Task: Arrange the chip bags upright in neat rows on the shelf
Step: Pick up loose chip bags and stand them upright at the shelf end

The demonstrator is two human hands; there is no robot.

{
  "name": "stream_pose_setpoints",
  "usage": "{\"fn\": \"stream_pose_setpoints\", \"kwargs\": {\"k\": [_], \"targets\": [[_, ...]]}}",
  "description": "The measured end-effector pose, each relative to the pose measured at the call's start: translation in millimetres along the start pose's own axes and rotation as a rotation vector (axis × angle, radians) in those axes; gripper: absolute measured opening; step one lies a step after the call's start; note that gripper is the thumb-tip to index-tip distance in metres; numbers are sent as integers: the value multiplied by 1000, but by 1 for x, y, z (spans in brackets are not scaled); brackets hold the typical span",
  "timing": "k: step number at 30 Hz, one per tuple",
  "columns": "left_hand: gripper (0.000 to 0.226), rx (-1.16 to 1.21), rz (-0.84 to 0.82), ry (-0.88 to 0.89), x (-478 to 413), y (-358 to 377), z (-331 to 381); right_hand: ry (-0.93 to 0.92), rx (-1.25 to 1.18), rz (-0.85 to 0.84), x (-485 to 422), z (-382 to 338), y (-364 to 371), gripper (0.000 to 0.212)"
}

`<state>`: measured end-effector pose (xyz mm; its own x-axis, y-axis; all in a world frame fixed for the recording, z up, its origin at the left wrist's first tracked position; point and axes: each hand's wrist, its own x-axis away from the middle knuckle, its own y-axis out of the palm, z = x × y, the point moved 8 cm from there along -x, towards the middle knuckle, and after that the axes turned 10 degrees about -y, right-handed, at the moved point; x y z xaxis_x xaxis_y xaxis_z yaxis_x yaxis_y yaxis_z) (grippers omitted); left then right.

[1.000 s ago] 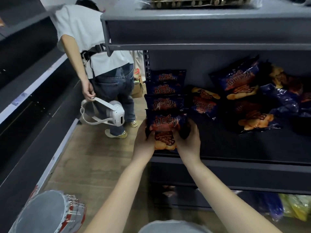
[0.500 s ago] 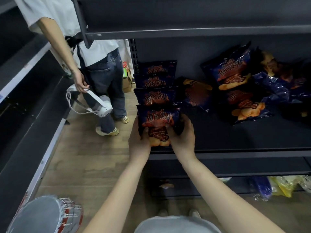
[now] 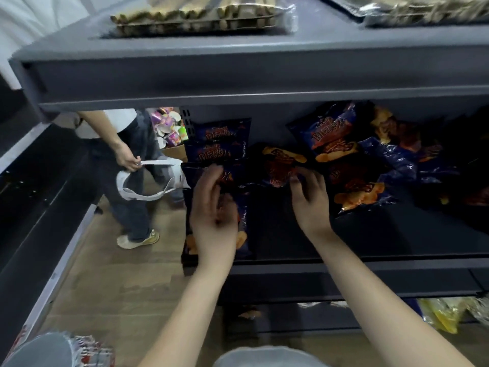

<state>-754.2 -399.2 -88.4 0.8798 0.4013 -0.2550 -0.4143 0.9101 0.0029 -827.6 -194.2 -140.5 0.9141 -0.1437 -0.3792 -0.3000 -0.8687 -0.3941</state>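
Chip bags (image 3: 341, 133), centre right: glossy, crinkled plastic film with bright highlights. Shelf (image 3: 344, 263): smooth dark grey metal, matt paint. Floor (image 3: 127, 282), lower left: wood-grain planks, dull finish. Packs (image 3: 195, 17), top edge: clear, shiny plastic wrap.

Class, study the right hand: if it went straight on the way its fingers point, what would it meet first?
The right hand points into the shelf; the loose chip bag at its fingertips comes first. Blur hides whether they already touch.
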Motion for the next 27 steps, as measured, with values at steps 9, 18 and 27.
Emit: {"fn": "stream_pose_setpoints", "kwargs": {"k": [9, 18, 27], "targets": [[62, -23, -387, -553, 35, 131, -72, -305, 328, -349, -26, 6, -3, 52], [39, 330, -9, -921, 10, 130, -127, -438, 720, -660, -10, 44, 9, 64], [15, 453, -72, -929, 4, 144, -122, -404, 637, -631, -11, 43, 4, 60]]}}
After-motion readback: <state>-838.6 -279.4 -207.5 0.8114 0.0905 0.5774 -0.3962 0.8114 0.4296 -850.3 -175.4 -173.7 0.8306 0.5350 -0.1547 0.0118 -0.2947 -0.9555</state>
